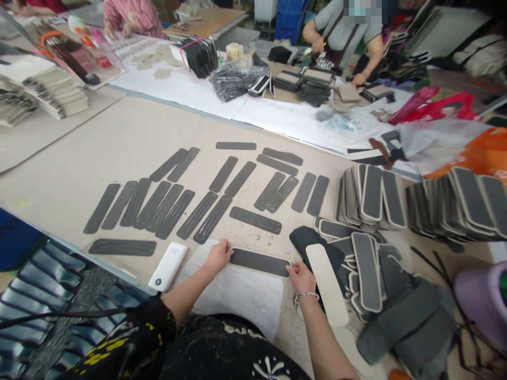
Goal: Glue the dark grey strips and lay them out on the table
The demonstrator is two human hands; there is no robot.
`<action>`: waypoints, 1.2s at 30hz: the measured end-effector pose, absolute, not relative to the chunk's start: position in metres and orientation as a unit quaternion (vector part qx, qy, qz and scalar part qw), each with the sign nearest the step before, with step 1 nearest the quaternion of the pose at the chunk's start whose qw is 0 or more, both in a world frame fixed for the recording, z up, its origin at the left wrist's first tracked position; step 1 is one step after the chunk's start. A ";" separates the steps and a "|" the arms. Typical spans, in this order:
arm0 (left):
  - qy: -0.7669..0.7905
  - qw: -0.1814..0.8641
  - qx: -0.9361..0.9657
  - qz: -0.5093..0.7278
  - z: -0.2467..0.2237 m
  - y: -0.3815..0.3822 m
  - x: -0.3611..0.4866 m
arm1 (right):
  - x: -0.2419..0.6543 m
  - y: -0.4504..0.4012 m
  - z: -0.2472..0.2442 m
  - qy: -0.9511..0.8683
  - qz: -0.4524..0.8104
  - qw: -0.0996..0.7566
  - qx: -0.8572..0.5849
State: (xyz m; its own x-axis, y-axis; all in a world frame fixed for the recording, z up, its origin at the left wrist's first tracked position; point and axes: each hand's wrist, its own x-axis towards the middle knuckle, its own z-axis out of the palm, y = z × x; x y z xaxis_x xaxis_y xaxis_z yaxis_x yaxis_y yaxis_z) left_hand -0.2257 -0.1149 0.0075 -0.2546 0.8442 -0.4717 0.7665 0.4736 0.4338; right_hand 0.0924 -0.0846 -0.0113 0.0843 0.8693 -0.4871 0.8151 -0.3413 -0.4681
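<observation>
A dark grey rectangular strip with a pale border [260, 262] lies between my hands over a white sheet [253, 298]. My left hand [219, 255] pinches its left end, and my right hand [301, 275] pinches the right end. Just beyond it, a loose dark strip [255, 220] lies crosswise on the table. Several more dark strips [157, 206], some with shiny streaks, are spread out to the left and beyond. Right of my right hand are a cream strip [327, 285] and a heap of bordered strips [366, 272].
A white power bank or similar device [169, 266] lies left of my left arm. Stacks of bordered strips [368, 195] stand at the right, near a purple bucket [481, 295]. Across the table, a co-worker [344, 42] handles stacked pieces [317, 82]; another person in pink [132, 18] works farther left.
</observation>
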 end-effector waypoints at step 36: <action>0.799 0.423 0.419 0.088 0.015 -0.104 -0.231 | 0.085 -0.083 -0.008 -0.595 0.316 0.000 -0.739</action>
State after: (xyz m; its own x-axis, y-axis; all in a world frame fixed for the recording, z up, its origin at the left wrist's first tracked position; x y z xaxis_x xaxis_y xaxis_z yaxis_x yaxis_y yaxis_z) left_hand -0.2309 -0.1040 0.0146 -0.2925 0.7430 -0.6020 0.5951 0.6342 0.4936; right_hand 0.0852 -0.0827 -0.0081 0.0918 0.8795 -0.4670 0.8794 -0.2917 -0.3763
